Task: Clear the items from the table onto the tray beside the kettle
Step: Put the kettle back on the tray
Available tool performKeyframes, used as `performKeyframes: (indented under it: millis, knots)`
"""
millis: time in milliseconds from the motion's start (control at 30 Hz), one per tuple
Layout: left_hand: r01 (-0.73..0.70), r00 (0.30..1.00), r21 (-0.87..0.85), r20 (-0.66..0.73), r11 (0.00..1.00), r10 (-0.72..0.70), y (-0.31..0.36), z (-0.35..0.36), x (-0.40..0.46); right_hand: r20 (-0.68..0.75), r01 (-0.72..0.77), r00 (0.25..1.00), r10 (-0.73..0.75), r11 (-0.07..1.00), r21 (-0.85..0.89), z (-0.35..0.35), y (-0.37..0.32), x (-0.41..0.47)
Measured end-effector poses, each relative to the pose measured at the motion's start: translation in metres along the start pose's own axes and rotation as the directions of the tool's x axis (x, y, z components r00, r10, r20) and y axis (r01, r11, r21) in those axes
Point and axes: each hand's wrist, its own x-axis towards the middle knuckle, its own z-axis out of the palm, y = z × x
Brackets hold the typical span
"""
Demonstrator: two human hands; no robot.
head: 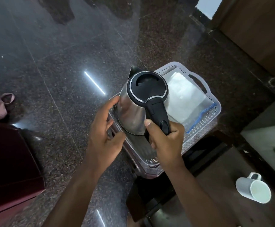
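The steel electric kettle [138, 102] stands over the near end of a clear tray [149, 163], just beside a white perforated basket [213, 102]. The right hand [164, 136] is wrapped shut around the kettle's black handle, thumb up along its side, likely to carry the weight. The left hand [105, 128] is half open, fingers spread against the kettle's wall and the tray edge, apparently steadying both. Whether the kettle's base rests on the tray or hangs just above it, I cannot tell. The basket holds a zip bag [187, 102] of white folded material. A white mug [254, 189] lies tipped on the wooden table [218, 194], well apart, not yet cleared.
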Motion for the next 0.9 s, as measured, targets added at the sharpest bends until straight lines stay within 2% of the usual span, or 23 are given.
performKeyframes:
  millis: [133, 300, 433, 567, 667, 800, 900]
  knots:
    - [-0.023, 1.0, 0.032, -0.011, 0.999, 0.023, -0.002, 0.005, -0.001, 0.033, -0.002, 0.999, 0.002, 1.0, -0.004, -0.005, 0.0, 0.001]
    - [0.006, 0.995, 0.058, -0.105, 0.998, 0.0, 0.003, 0.015, -0.005, 0.081, 0.005, 0.997, -0.002, 0.999, -0.041, -0.011, 0.0, 0.001]
    - [-0.025, 0.983, 0.042, -0.178, 0.999, 0.032, 0.024, 0.021, -0.008, 0.11, 0.005, 0.994, 0.006, 0.995, -0.099, -0.018, 0.001, 0.002]
    - [-0.138, 0.961, 0.029, -0.236, 0.99, 0.141, 0.051, 0.027, -0.007, 0.142, 0.094, 0.989, -0.05, 0.942, -0.323, -0.032, -0.006, 0.002]
    - [-0.25, 0.928, 0.044, -0.273, 0.967, 0.253, 0.072, 0.033, -0.006, 0.108, 0.159, 0.986, -0.125, 0.89, -0.428, -0.05, -0.018, 0.007]
    - [-0.392, 0.877, 0.072, -0.273, 0.917, 0.396, 0.1, 0.048, -0.004, 0.015, 0.182, 0.977, -0.211, 0.807, -0.562, -0.081, -0.032, 0.024]
    - [-0.447, 0.866, 0.026, -0.239, 0.894, 0.44, 0.116, 0.069, -0.004, -0.023, 0.144, 0.975, -0.221, 0.703, -0.696, -0.107, -0.037, 0.042]
